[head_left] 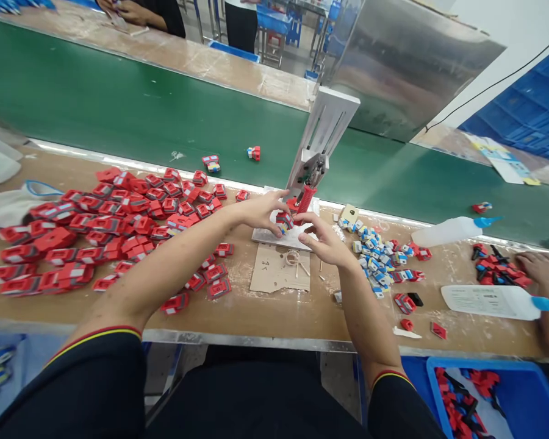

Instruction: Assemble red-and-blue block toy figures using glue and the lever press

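My left hand (266, 213) pinches a small red toy part (283, 221) with blue and yellow at its lower end. It is over the pale base plate (261, 235) of a lever press (318, 143) with a red handle (305, 199). My right hand (326, 239) is on the part's other side, just below that handle, thumb and forefinger apart. Whether its fingertip touches the part is hard to make out. A cardboard piece (268, 274) with a rubber band (292, 258) and thin sticks on it lies in front of the plate.
Many red toy shells (110, 225) spread across the left bench. White-blue parts (376, 262) are heaped at right, near glue bottles (485, 302). Behind runs a green conveyor belt (165, 116) carrying a few parts. Another person's hand (537, 268) rests by red-black pieces; a blue bin (526, 390) stands below.
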A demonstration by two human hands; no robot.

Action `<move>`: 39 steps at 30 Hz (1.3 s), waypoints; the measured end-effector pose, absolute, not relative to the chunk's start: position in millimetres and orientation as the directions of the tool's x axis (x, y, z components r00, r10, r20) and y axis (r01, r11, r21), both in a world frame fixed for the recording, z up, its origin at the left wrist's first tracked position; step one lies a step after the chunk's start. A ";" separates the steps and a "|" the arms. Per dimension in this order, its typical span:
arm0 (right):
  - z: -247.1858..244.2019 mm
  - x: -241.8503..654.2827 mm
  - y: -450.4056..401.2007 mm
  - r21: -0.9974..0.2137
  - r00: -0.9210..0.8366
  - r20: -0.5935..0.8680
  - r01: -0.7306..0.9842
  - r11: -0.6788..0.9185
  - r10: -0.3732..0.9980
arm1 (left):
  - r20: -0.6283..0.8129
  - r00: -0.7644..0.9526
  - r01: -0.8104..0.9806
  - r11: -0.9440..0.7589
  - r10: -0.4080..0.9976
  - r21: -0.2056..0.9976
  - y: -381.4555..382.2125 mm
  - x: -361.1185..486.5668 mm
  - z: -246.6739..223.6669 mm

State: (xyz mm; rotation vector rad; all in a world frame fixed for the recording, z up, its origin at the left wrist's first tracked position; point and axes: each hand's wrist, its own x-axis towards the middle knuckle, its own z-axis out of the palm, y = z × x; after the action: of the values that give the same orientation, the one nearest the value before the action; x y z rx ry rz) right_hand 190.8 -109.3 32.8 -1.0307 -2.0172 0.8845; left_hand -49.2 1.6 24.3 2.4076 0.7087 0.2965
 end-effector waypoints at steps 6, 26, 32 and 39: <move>66.0 198.1 -140.9 -0.835 -0.453 0.408 0.166 0.525 0.793 | 0.105 0.850 0.316 -0.658 0.516 0.684 6.9 -36.6 21.0; 75.8 180.9 -140.1 -0.741 -0.117 0.616 0.249 0.624 0.779 | 0.176 0.842 -0.167 -0.064 0.510 0.984 -49.2 -104.8 27.5; 25.2 159.8 -177.4 -0.932 -0.153 0.324 0.116 0.343 0.934 | 0.143 0.871 -0.200 0.073 0.470 0.977 -79.3 -81.1 38.3; 24.4 158.0 -200.7 -0.954 0.022 0.292 0.079 0.290 0.956 | 0.171 0.875 -0.236 0.090 0.453 0.968 -85.3 -67.1 33.7</move>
State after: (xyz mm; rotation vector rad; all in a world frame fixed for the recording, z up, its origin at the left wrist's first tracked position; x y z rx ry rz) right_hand 158.0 -200.7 24.4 -1.0564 -1.3643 0.9281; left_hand -67.1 -85.3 33.7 1.3902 0.1891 0.5170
